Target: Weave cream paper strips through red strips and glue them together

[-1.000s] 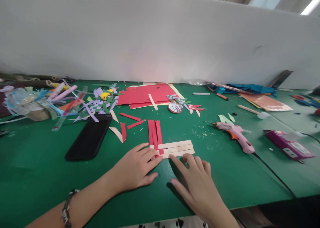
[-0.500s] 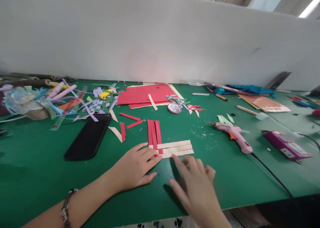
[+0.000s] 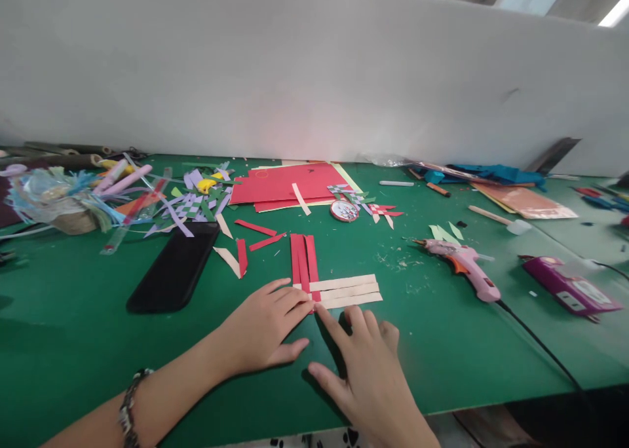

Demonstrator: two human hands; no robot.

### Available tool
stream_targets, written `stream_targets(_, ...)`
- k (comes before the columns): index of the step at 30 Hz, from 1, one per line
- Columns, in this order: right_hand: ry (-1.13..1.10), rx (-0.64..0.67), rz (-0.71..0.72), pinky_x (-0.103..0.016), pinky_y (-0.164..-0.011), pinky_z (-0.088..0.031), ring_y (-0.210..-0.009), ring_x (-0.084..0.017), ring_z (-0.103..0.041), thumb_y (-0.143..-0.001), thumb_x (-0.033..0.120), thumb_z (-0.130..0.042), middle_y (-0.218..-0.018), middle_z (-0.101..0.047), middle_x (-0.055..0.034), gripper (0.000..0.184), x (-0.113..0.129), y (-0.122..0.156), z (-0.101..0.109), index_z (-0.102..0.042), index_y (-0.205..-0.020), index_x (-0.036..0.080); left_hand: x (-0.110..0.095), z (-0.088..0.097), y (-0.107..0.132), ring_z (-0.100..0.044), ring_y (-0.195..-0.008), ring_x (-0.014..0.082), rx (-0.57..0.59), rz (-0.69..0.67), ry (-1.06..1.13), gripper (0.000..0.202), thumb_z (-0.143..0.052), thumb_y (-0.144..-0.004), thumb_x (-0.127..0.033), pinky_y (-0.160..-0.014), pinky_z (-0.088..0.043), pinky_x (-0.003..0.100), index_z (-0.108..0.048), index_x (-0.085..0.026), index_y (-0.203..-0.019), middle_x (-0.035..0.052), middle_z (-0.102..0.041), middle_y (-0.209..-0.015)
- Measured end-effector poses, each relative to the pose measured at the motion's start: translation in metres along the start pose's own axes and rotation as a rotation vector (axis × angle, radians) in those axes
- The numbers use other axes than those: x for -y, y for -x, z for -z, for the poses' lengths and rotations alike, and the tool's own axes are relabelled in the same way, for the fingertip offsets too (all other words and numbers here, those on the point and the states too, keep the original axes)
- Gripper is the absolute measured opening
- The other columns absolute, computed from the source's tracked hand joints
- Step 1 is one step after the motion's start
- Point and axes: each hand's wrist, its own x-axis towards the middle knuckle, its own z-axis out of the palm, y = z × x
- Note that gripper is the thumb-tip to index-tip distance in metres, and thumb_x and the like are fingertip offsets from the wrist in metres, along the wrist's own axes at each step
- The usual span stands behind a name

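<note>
Red paper strips [image 3: 301,258] and cream paper strips [image 3: 350,291] cross at a corner, flat on the green table. The red ones point away from me and the cream ones to the right. My left hand [image 3: 270,327] lies over the crossing, fingertips pressing on it and partly hiding the weave; its fingers are stretched out and hold nothing. With its index fingertip, my right hand [image 3: 366,363] touches the lower right of the crossing. Its thumb is apart and the other fingers are bent, with nothing seen in them.
A black phone [image 3: 173,271] lies left. Loose red strips [image 3: 255,228], red paper sheets [image 3: 289,185] and a round tin [image 3: 344,210] are farther back. To the right lie a pink glue gun [image 3: 464,264] with its cord and a purple box [image 3: 567,284].
My right hand has moved left along the lower cream strip, its index fingertip now at the crossing near my left fingers. My left hand stays in place on the strips.
</note>
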Motion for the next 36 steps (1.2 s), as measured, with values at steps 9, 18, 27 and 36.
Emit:
stream_targets(9,-0.036,0.028,-0.022,-0.033,-0.062,-0.032,-0.073,-0.019,-0.046,-0.077,0.055,-0.041,-0.083,-0.052,-0.0044,0.05,0.001,0.0,-0.001,-0.05,-0.118,0.029,0.006,-0.008,0.009,-0.055,-0.098,0.0202,-0.077,-0.06,-0.006,0.035,-0.038,-0.083,-0.032,-0.095,-0.034,0.039,-0.053,-0.014,-0.109,0.0088,-0.062,-0.108)
stream_targets(18,-0.026,0.027,-0.032,-0.033,-0.063,-0.033,-0.074,-0.02,-0.046,-0.077,0.054,-0.042,-0.084,-0.052,-0.0047,0.049,0.002,-0.001,-0.001,-0.049,-0.119,0.03,0.004,-0.003,-0.008,-0.055,-0.092,0.0231,-0.064,0.28,0.076,0.033,-0.055,-0.075,-0.033,-0.076,-0.046,0.036,-0.052,-0.016,-0.103,0.0086,-0.055,-0.105)
stream_targets(27,-0.072,0.052,-0.048,-0.033,-0.063,-0.034,-0.076,-0.02,-0.047,-0.075,0.054,-0.046,-0.084,-0.052,-0.0045,0.05,0.002,-0.002,-0.001,-0.048,-0.119,0.031,0.0,-0.008,-0.009,-0.055,-0.087,0.0212,-0.11,0.357,0.106,0.022,-0.055,-0.075,-0.027,-0.072,-0.047,0.035,-0.055,-0.017,-0.095,0.0067,-0.055,-0.099)
stream_targets(36,-0.112,0.065,-0.064,-0.034,-0.064,-0.035,-0.076,-0.02,-0.047,-0.075,0.052,-0.048,-0.084,-0.052,-0.0047,0.049,0.001,-0.002,-0.001,-0.048,-0.12,0.032,0.006,-0.005,-0.001,-0.053,-0.09,0.0203,-0.084,0.27,0.151,0.02,-0.05,-0.079,-0.023,-0.076,-0.046,0.034,-0.052,-0.018,-0.099,0.0066,-0.052,-0.103)
